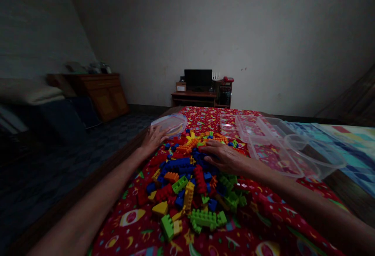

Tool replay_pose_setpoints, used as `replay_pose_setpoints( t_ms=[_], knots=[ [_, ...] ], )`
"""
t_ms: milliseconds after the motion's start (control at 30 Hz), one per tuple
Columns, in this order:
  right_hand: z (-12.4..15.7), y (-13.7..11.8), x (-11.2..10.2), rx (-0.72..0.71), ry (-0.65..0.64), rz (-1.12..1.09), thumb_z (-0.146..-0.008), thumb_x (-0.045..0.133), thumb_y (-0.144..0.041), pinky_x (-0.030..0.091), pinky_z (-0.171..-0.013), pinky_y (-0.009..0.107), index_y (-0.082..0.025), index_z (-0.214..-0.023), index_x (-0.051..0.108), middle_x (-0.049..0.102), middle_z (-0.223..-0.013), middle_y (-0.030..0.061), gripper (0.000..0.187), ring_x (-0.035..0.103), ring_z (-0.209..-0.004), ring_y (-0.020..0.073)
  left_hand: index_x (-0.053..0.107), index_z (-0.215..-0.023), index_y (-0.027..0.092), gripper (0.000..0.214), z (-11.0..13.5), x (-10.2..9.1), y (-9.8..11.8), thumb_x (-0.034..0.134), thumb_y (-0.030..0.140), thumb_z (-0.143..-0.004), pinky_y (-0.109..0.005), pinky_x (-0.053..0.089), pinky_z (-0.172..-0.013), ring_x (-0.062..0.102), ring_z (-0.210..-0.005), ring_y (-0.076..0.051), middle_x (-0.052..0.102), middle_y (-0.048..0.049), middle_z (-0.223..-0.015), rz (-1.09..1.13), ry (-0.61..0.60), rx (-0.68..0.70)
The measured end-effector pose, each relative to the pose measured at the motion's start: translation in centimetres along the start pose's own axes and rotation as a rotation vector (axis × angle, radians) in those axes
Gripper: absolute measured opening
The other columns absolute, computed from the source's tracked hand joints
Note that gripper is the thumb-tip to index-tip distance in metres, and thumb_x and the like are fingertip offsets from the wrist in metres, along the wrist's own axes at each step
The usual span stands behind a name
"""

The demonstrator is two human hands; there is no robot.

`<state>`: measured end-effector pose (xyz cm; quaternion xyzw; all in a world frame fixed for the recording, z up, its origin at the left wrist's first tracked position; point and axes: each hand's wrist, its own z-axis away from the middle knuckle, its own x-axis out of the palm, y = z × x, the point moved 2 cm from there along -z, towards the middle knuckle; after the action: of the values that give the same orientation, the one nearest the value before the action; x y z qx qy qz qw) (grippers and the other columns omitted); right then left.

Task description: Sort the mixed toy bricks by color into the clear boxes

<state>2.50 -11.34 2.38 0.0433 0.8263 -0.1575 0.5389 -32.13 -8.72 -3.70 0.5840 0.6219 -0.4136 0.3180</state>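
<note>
- Our left hand (154,140) reaches to the far left of the pile, its grip open-fingered against a clear plastic tub (170,125); we cannot tell whether it has real hold of the tub or only touches it.
- Our right hand (224,157) lies palm down on top of the pile, its grip open and flat, with the fingers extended across the bricks and holding no single piece that we can make out.
- The plastic toy bricks (187,174) sit in one loose heap between our hands, in red, blue, yellow, green and orange, on a red printed cloth (133,224).
- A clear rectangular plastic box (272,148) sits open on the cloth to the right of the heap, with a round clear container (310,158) overlapping its near corner.
- A quilt in blue geometric patches (348,150) lies further right, beside the cloth.
- Beyond the cloth, against the far wall, we see a low wooden desk (193,99) carrying a black monitor (198,80) and a red telephone (228,79).
- A wooden cabinet (101,95) stands to the left, across a dark tiled floor (96,146).
</note>
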Motion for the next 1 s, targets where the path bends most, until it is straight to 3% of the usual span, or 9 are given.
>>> replay_pose_setpoints(
  t_ms=[200, 400, 600, 767, 867, 1000],
  knots=[
    [0.8, 0.4, 1.0, -0.016, 0.042, 0.003, -0.094, 0.043, -0.028, 0.049, -0.086, 0.036, -0.015, -0.116, 0.059, 0.058, -0.11, 0.0138, 0.03, 0.057, -0.1, 0.0209, 0.049, -0.135, 0.029, 0.046, -1.8, -0.5, 2.5, 0.049, 0.039, -0.09, -0.045, 0.04, -0.093, 0.044, -0.112, -0.032, 0.048, -0.0138, -0.131, -0.114, -0.041, -0.052],
    [2.0, 0.1, 0.7, -0.023, 0.11, 0.024, -0.096, 0.039, -0.031, 0.049, -0.088, 0.034, -0.017, -0.111, 0.059, 0.058, -0.109, 0.0122, 0.029, 0.056, -0.104, 0.0203, 0.045, -0.138, 0.03, 0.054, -2.4, 0.0, 1.8, 0.056, 0.044, -0.086, -0.04, 0.044, -0.09, 0.042, -0.116, -0.032, 0.045, -0.0122, -0.132, -0.079, -0.106, -0.097],
    [1.8, -0.3, 0.4, 0.013, 0.06, 0.015, -0.096, 0.04, -0.029, 0.049, -0.086, 0.033, -0.016, -0.109, 0.061, 0.059, -0.104, 0.0113, 0.028, 0.058, -0.098, 0.0188, 0.048, -0.133, 0.023, 0.053, -2.8, -1.0, 2.0, 0.058, 0.042, -0.085, -0.041, 0.044, -0.091, 0.043, -0.119, -0.033, 0.05, -0.0141, -0.13, -0.129, -0.107, -0.038],
    [1.6, -0.3, 0.6, 0.026, 0.042, 0.002, -0.095, 0.041, -0.028, 0.049, -0.086, 0.034, -0.016, -0.116, 0.059, 0.059, -0.105, 0.0118, 0.03, 0.057, -0.097, 0.0191, 0.049, -0.132, 0.021, 0.051, -3.3, -1.6, 2.9, 0.054, 0.043, -0.087, -0.046, 0.045, -0.083, 0.051, -0.109, -0.037, 0.056, -0.018, -0.123, -0.168, -0.124, -0.05],
    [1.5, -0.3, 0.6, 0.026, 0.041, 0.005, -0.096, 0.04, -0.028, 0.049, -0.089, 0.036, -0.016, -0.116, 0.06, 0.059, -0.108, 0.0126, 0.03, 0.057, -0.103, 0.0205, 0.047, -0.134, 0.024, 0.05, -4.1, -1.6, 3.3, 0.056, 0.033, -0.085, -0.044, 0.045, -0.082, 0.052, -0.106, -0.034, 0.06, -0.0145, -0.115, -0.175, -0.136, 0.007],
    [1.6, -0.4, 0.8, 0.025, 0.052, 0.029, -0.095, 0.04, -0.028, 0.048, -0.092, 0.039, -0.016, -0.117, 0.06, 0.059, -0.113, 0.0136, 0.032, 0.056, -0.108, 0.0219, 0.051, -0.13, 0.017, 0.046, -5.1, -1.4, 3.9, 0.052, 0.025, -0.085, -0.049, 0.039, -0.088, 0.051, -0.107, -0.036, 0.061, -0.0166, -0.112, -0.183, -0.132, 0.104]
  ],
)
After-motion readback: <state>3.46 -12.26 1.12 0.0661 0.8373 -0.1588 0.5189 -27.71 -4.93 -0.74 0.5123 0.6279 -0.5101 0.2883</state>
